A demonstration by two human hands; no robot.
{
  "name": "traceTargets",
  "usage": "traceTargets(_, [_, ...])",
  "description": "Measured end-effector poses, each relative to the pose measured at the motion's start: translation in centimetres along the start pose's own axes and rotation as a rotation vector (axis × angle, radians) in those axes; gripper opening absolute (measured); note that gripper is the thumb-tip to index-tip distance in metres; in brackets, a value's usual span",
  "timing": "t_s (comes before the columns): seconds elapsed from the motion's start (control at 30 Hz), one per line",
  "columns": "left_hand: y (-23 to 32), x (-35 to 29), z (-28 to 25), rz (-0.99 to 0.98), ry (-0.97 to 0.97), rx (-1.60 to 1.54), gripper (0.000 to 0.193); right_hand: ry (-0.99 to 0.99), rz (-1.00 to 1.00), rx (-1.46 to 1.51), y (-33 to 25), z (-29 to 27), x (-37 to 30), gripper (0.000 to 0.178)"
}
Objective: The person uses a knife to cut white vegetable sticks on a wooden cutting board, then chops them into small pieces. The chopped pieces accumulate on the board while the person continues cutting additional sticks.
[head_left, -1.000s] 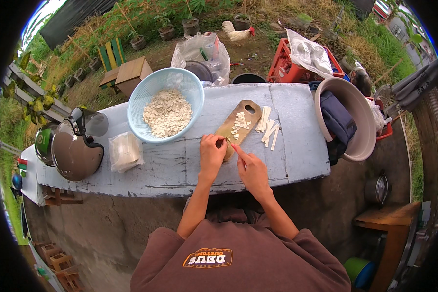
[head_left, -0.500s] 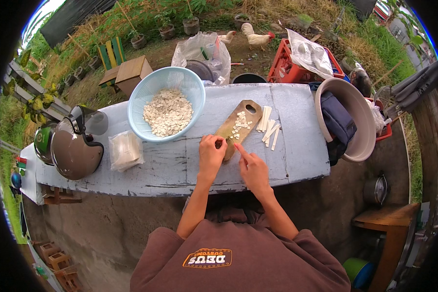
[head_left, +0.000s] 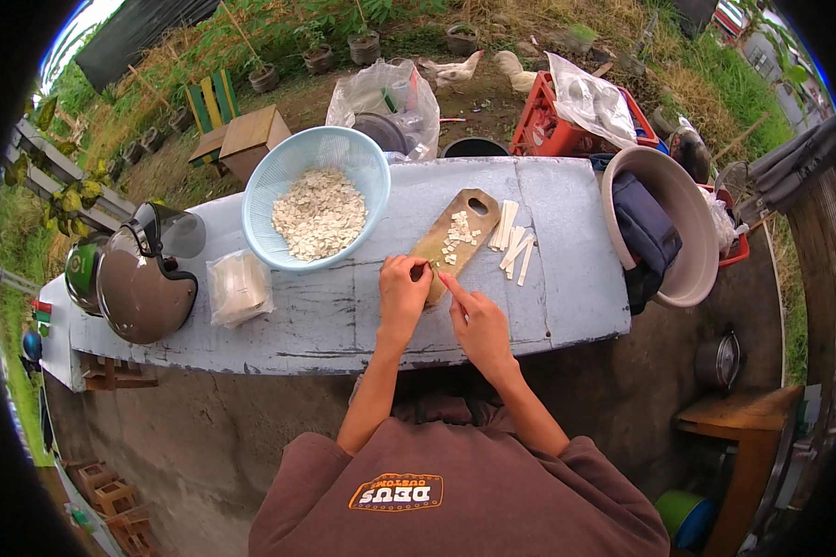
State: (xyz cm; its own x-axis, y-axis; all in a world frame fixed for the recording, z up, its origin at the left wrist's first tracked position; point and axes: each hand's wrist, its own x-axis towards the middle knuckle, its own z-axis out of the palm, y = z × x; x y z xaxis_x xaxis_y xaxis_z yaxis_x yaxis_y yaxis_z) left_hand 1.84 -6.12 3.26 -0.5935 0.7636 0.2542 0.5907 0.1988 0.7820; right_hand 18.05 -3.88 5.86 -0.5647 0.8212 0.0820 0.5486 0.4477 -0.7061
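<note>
A wooden cutting board (head_left: 434, 250) with a hole at its far end lies slanted on the table, with small pale cut pieces (head_left: 459, 232) on it. At its near left edge my left hand (head_left: 405, 292) is closed, fingertips pinched together over the board; what they hold is hidden. My right hand (head_left: 481, 325) sits at the near right edge, its index finger stretched toward the left fingertips and its other fingers curled. Whatever is in that grip is too small to make out. Several pale flat strips (head_left: 513, 237) lie right of the board.
A light blue basket (head_left: 381, 186) of pale pieces stands left of the board. Farther left are a clear packet (head_left: 240, 288) and a brown helmet (head_left: 139, 288). A tilted beige basin (head_left: 697, 269) holding a dark bag (head_left: 643, 218) stands at the right. Chickens (head_left: 455, 71) walk behind the table.
My right hand has shifted slightly left, its index fingertip nearer my left hand. The left hand stays about in place. In the background, the chickens have moved.
</note>
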Motion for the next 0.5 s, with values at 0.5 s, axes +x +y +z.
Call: traceTargets(0.5, [-0.6,-0.5,0.3,0.059,0.09,-0.006,0.01,0.031,-0.025,-0.06,1.1,0.8,0.2,0.052])
